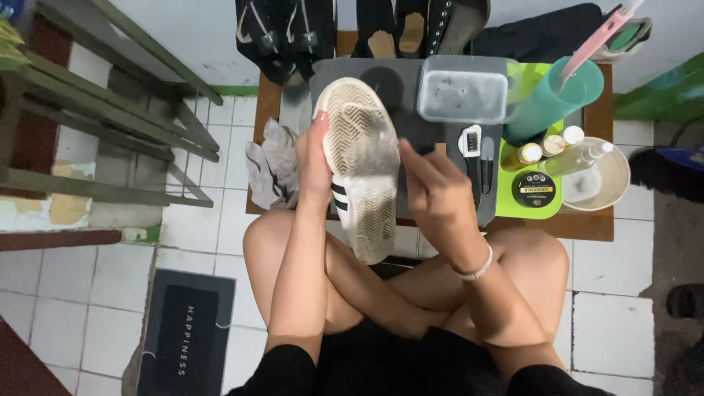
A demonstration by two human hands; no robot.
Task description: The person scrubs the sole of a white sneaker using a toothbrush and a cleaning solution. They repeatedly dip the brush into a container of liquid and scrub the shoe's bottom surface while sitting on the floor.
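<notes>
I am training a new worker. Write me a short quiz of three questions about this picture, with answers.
1. True or false: the sneaker is held sole up.
2. Which hand grips the sneaker's striped side: A) left hand, B) right hand?
3. What lies left of the left hand on the low table?

Key: 1. True. 2. A; the right hand is at the sole's other edge. 3. A crumpled grey cloth.

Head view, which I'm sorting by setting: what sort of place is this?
Probably a home shoe-cleaning corner on a tiled floor. The left hand holds a sneaker sole-up over a low table with brushes, a round tin and small bottles; more shoes lie behind.
</notes>
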